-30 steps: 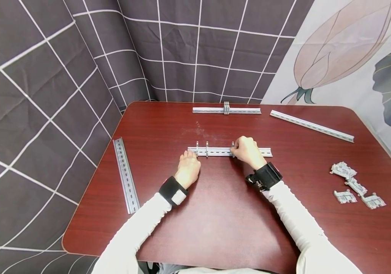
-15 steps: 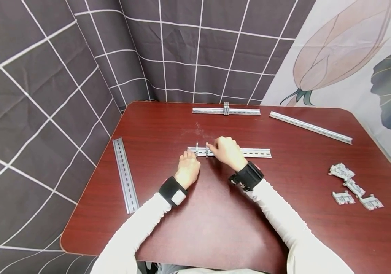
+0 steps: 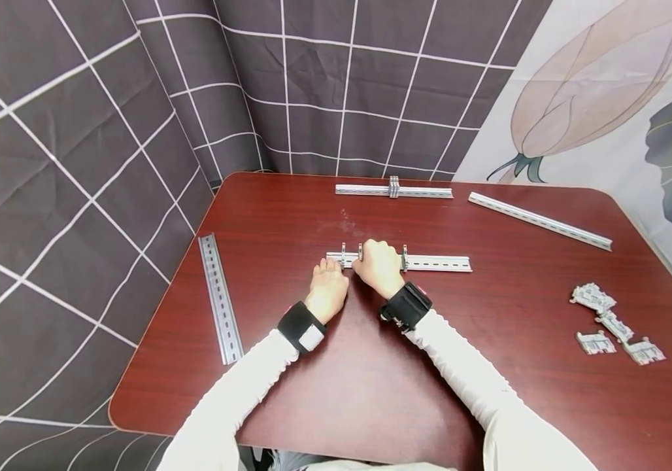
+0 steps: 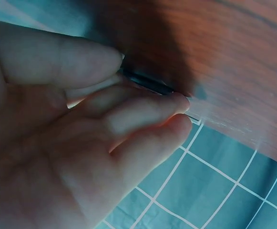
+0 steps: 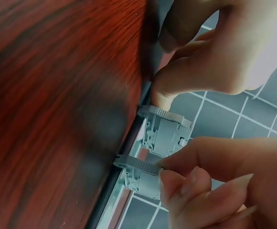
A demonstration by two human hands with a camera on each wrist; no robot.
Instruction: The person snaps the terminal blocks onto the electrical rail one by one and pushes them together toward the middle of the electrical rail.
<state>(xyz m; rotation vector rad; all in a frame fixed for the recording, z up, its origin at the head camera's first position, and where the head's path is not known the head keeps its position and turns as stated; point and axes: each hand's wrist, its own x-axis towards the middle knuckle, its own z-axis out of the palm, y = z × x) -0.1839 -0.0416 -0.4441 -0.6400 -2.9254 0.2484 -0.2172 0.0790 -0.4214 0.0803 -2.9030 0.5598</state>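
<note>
Slotted rail with left fingers tight around one end, bent right fingers tight on the middle block

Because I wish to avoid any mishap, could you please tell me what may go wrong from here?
The right grip pinches the middle clip on the rail; an uneven push might tilt it. The left grip holds the rail near its left end, so the free right end could swing if pushed. The leftmost clip stands close to both grips, so moving fingers may knock it.
</note>
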